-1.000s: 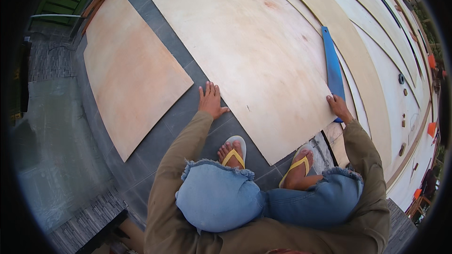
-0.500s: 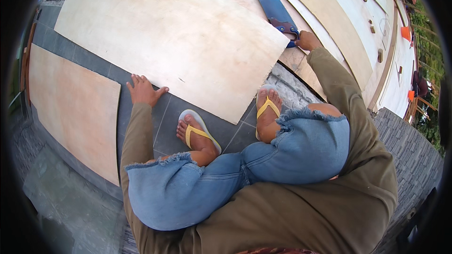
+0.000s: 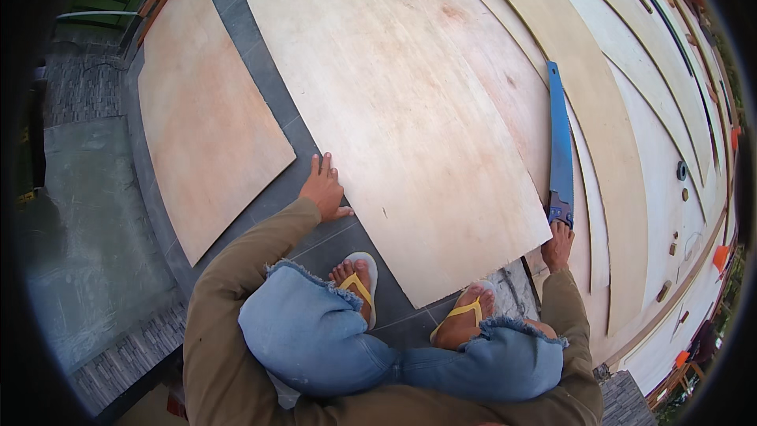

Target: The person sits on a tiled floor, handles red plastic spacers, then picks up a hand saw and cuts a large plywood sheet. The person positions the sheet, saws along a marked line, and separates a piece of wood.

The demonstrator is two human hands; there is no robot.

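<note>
A large pale plywood sheet (image 3: 394, 126) lies in front of me, its near corner between my feet. My left hand (image 3: 322, 191) rests at the sheet's left edge, fingers stretched out and thumb spread, holding nothing. By the sheet's right corner my right hand (image 3: 557, 247) is closed round the handle of a handsaw (image 3: 561, 138). The saw's blue blade points away from me and lies over the boards beside the sheet, its teeth on the right side. My fingers partly hide the dark handle.
Another plywood piece (image 3: 209, 118) lies to the left on grey floor tiles (image 3: 406, 323). Long plywood strips (image 3: 607, 142) and boards overlap on the right, with a black ring-shaped item (image 3: 682, 170) and small wooden blocks on them. My sandalled feet (image 3: 355, 280) stand near the sheet's front edge.
The view has turned, so the sheet and saw appear lower and further right. The left hand stays at the sheet's edge, and the right hand keeps its hold on the saw.
</note>
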